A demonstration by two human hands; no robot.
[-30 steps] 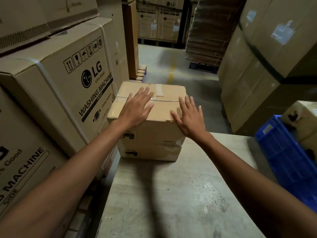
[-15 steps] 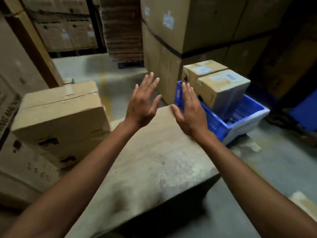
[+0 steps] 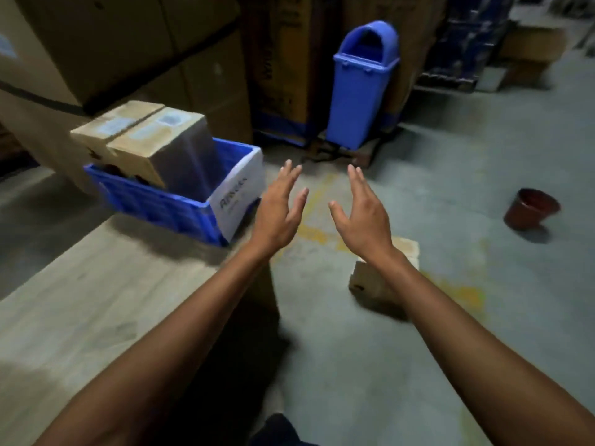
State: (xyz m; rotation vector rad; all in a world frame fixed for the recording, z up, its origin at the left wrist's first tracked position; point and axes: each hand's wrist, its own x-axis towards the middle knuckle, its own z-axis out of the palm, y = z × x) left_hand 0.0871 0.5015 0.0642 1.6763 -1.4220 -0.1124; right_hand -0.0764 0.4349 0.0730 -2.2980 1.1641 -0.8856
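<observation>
Your left hand (image 3: 278,214) and right hand (image 3: 363,217): fingers straight, empty, beyond the bench (image 3: 96,300) corner, above open floor (image 3: 450,333); carton (image 3: 367,284) below.

Left hand (image 3: 279,214), right hand (image 3: 365,220) spread; carton (image 3: 363,284) below.

The right forearm (image 3: 457,320) hides part of the floor carton (image 3: 365,283); box labels (image 3: 167,119) are blurred.

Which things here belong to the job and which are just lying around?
For the job: left hand, right hand, small brown cardboard box on the floor, two tan cardboard boxes, blue plastic crate holding them.
Just lying about: blue plastic swing-lid bin, dark red plastic bucket.
</observation>
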